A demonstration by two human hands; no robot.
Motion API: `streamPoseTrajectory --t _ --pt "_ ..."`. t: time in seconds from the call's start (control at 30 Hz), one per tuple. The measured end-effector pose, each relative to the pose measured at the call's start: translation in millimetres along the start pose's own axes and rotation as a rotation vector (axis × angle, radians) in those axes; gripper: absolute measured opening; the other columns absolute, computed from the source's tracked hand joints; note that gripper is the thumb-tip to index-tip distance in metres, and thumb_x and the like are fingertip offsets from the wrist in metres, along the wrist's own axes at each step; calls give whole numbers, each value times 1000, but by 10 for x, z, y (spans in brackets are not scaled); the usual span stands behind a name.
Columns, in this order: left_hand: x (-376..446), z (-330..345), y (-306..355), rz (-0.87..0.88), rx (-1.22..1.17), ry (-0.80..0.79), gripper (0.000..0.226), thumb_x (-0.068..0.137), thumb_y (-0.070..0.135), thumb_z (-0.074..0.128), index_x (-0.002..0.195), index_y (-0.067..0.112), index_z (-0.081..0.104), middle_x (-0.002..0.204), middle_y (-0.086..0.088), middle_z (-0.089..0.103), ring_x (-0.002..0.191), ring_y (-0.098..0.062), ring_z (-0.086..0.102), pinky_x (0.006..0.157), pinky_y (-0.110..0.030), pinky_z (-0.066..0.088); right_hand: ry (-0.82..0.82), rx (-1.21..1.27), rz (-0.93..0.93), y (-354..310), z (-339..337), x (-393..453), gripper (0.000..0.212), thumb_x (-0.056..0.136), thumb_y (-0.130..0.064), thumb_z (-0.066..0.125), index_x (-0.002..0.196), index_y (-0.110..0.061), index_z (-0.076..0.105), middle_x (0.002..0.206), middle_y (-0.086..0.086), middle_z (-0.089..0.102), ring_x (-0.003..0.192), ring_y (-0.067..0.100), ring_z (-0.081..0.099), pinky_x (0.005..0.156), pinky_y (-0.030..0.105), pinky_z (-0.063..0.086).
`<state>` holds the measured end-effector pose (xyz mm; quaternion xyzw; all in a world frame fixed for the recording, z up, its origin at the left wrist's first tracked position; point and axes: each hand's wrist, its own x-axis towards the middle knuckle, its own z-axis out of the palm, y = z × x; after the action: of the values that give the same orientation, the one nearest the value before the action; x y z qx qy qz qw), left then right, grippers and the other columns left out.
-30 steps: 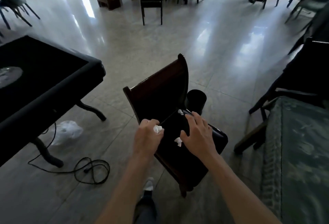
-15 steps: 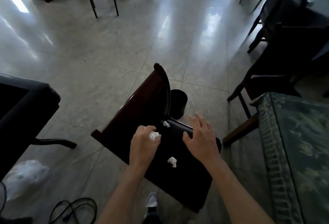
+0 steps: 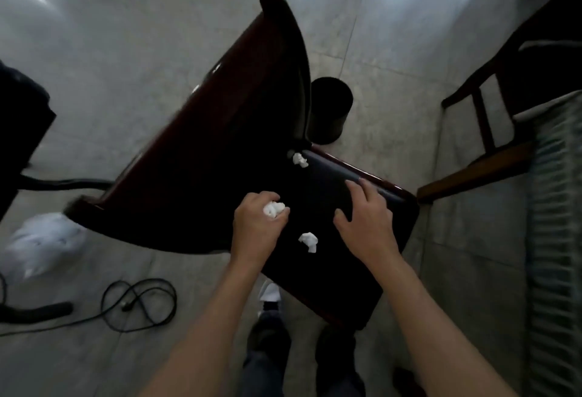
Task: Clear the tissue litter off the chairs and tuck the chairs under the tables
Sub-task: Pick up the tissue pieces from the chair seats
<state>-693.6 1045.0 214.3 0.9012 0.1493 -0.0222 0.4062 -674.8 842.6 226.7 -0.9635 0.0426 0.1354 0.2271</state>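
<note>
Left hand: the left hand (image 3: pixel 256 229) is over the seat, its fingers curled, and its grip is pinching a crumpled tissue wad (image 3: pixel 274 209) between thumb and forefinger.
Right hand: the right hand (image 3: pixel 367 218) is above the right part of the seat with its fingers spread and relaxed; its grip holds nothing. I cannot tell if the fingertips touch the cushion.
Chair: the dark wooden chair (image 3: pixel 220 106) stands in the middle of the view on the floor, its backrest toward the upper left, its black seat toward the person.
Tissue on seat: one loose tissue (image 3: pixel 308 241) lies on the seat between the two hands, just beside the left hand.
Tissue at corner: a second corner tissue (image 3: pixel 299 159) lies at the far edge of the seat, where the seat meets the backrest.
Bin: a black waste bin (image 3: pixel 330 110) stands on the floor just behind the chair, partly hidden by the backrest.
Floor: grey tile floor (image 3: pixel 126 34), shiny from light.
Left side: a dark worktop (image 3: pixel 22 125) with curved legs, a white plastic bag (image 3: pixel 44 245) on the floor beside it, and a black cable (image 3: pixel 138 305) in loops.
Right side: another wooden chair (image 3: pixel 485 132) and a green patterned worktop cover (image 3: pixel 557 239).
Person: legs in dark trousers and a white shoe (image 3: pixel 270 292) are visible under the arms.
</note>
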Motion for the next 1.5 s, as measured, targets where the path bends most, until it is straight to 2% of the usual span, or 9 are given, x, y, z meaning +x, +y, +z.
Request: streamPoseTrajectory --t 0.17,0.3,0.47,0.63,0.83,1.03,1.2,1.33,1.5 --pt "-59 578 -514 -188 -95 -10 21 80 21 81 100 17 75 94 7 65 81 0 61 69 -2 42 -92 52 20 427 710 106 64 91 -31 63 148 -21 36 157 7 30 140 30 35 109 54 39" --pt "-58 970 -957 -362 -207 -14 20 81 26 80 100 21 74 92 3 70 82 -12 69 68 -30 59 -164 60 15 704 1292 141 62 92 -29 61 148 -23 35 157 5 29 138 28 37 108 51 40" --pt "-63 1345 -1307 -471 -359 6 12 81 29 79 88 34 71 78 14 72 70 -6 71 51 -17 52 -262 43 49 954 1847 146 58 96 -25 56 149 -21 33 155 5 31 129 27 48 106 49 40" --pt "-93 1598 -1548 -558 -437 3 13 82 28 78 93 27 72 80 8 72 72 -2 71 53 -17 53 -280 86 20 1076 2194 98 55 97 -20 57 147 -28 36 150 3 35 107 20 60 90 40 54" --pt "-160 1673 -1709 -619 -512 9 14 84 31 77 96 26 72 88 4 73 77 -4 71 57 -18 54 -237 66 -99 1068 2430 162 60 96 -19 60 148 -36 34 142 5 35 87 12 58 69 33 58" --pt "-162 1670 -1723 -655 -577 7 12 83 33 77 93 28 73 92 4 73 81 -9 72 59 -19 55 -231 80 -126 1064 2595 217 45 92 -11 64 134 -24 54 126 -2 43 90 10 57 71 29 58" --pt "-117 1673 -1666 -742 -747 28 10 83 33 79 91 26 76 97 1 74 82 -13 74 62 -20 55 -123 478 144 1012 2540 207 13 95 -22 64 106 -24 68 99 -10 62 87 6 62 69 17 52" --pt "-92 1734 -1571 -757 -831 18 5 84 33 77 89 30 77 102 -3 75 89 -19 75 68 -29 59 -116 835 205 793 2381 119 10 95 -27 62 103 -28 70 90 -9 73 84 8 70 71 27 58" --pt "-60 1815 -1395 -694 -925 13 11 89 29 70 97 31 78 100 0 77 92 -19 75 70 -27 58 -93 860 178 583 2332 93 13 95 -18 61 104 -24 68 91 -5 71 85 12 70 73 38 59"
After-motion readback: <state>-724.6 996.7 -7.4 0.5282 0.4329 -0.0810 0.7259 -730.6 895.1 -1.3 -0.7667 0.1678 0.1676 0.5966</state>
